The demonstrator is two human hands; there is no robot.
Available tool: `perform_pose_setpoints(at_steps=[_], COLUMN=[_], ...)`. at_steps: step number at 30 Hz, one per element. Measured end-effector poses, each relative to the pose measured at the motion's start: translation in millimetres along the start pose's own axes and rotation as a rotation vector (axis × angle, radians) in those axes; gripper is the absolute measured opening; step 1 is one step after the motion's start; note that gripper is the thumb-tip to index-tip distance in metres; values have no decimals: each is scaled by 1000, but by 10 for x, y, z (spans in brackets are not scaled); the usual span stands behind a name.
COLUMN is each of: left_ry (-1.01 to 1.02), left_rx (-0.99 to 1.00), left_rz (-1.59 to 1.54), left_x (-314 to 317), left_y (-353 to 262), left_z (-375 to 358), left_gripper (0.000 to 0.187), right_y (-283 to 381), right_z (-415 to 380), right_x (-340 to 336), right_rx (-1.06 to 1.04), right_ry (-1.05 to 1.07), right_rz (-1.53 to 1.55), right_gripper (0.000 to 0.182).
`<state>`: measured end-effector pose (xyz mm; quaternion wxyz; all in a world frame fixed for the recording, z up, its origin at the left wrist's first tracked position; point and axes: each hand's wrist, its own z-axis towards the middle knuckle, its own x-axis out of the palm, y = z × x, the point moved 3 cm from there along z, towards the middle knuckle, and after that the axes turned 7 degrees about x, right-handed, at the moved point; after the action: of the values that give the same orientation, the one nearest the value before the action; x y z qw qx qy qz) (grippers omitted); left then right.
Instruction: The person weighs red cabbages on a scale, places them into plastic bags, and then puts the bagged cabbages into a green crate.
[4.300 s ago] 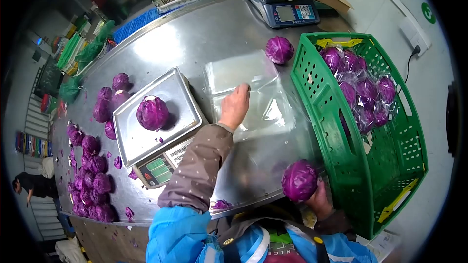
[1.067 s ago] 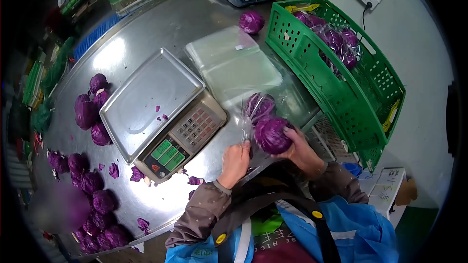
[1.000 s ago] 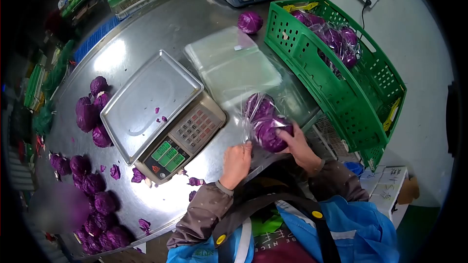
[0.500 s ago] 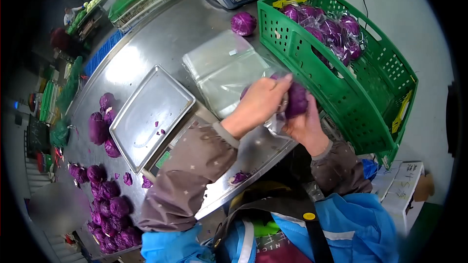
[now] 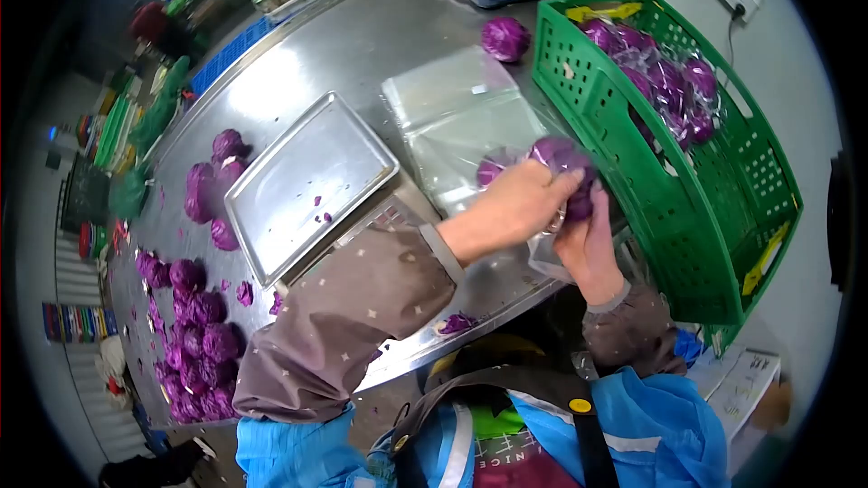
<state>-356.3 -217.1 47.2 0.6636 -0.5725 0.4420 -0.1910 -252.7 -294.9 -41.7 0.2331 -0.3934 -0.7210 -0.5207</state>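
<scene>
Purple cabbage [image 5: 562, 154] rests in the cupped right hand [image 5: 589, 248] near the crate [image 5: 651, 208], the left hand [image 5: 520, 203] curled against it with its grip unclear, and steady support best keeps the clear film [image 5: 545, 258] snug and untorn.

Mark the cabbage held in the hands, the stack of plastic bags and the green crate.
Held cabbage [image 5: 561, 154]: head view, upper side, above the fingers.
Plastic bags [image 5: 461, 116]: head view, middle of the stack.
Green crate [image 5: 647, 217]: head view, outer wall facing the table.
</scene>
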Motion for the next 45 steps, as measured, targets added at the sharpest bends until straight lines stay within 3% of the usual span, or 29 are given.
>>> perform_pose_setpoints(at_steps=[1,3,5,7,9,11,13,15,17,19,21,23,25,27,28,29,31,33,37,42,45], left_ry=[-40,27,-37,-25,-89,-154,-240,-364,-424,-463,-477,-346,-303,-257,-244,-237,-179,-217,-249,-243,-302], left_rx=[144,147,134,-54,-93,-169,-253,-124,-194,-112,-80,-355,-486,-506,-536,-564,-600,-600,-594,-647,-615], left_rz=[153,242,145,82,52,17,-18,-12,-52,-36,-33,-489,-749,-907,-990,-1068,-1104,-1202,-1310,-1310,-1047], left_x=[-16,18,262,420,551,627,672,728,738,832,870,936,1000,936,917,893,866,840,849,895,908], left_y=[75,283,547,602,706,810,915,935,981,1118,1222,1325,1475,1489,1458,1429,1392,1368,1381,1362,1372], left_z=[-49,-254,-546,-839,-1084,-1244,-1356,-1428,-1473,-1521,-1604,-1714,-1836,-1928,-1954,-1966,-1998,-2029,-2060,-2059,-2045], left_gripper=[45,36,36,36,37,36,35,43,41,40,38,33,26,25,25,26,26,26,25,23,22], right_y=[-46,-164,-391,-591,-596,-632,-803,-1010,-1138,-1169,-1135,-1061,-948,-738,-758,-832,-985,-1062,-1131,-1203,-1208], right_z=[3,-97,-147,-71,-136,-153,-98,-40,-2,62,64,55,-45,-287,-354,-433,-619,-725,-851,-886,-907], right_x=[28,0,-113,-174,-24,55,-4,-242,-310,-274,-206,-293,-288,-81,-193,-269,50,280,380,407,369], right_rx=[11,27,145,9,-27,172,198,-387,-556,-608,-594,-459,-329,-125,-322,-193,-53,-391,-620,-762,-807], right_ry=[12,-63,-157,-110,-94,-228,-279,-267,-184,-208,-147,-82,-49,-234,-195,-81,68,334,425,535,600], right_rz=[-12,-407,-488,-624,-614,-391,-442,-1003,-1184,-1439,-1437,-1458,-1154,-1487,-1550,-1351,-1364,-1735,-1868,-1974,-1979], right_gripper=[50,42,47,49,51,55,62,67,76,78,78,80,76,65,52,36,23,20,27,16,17])
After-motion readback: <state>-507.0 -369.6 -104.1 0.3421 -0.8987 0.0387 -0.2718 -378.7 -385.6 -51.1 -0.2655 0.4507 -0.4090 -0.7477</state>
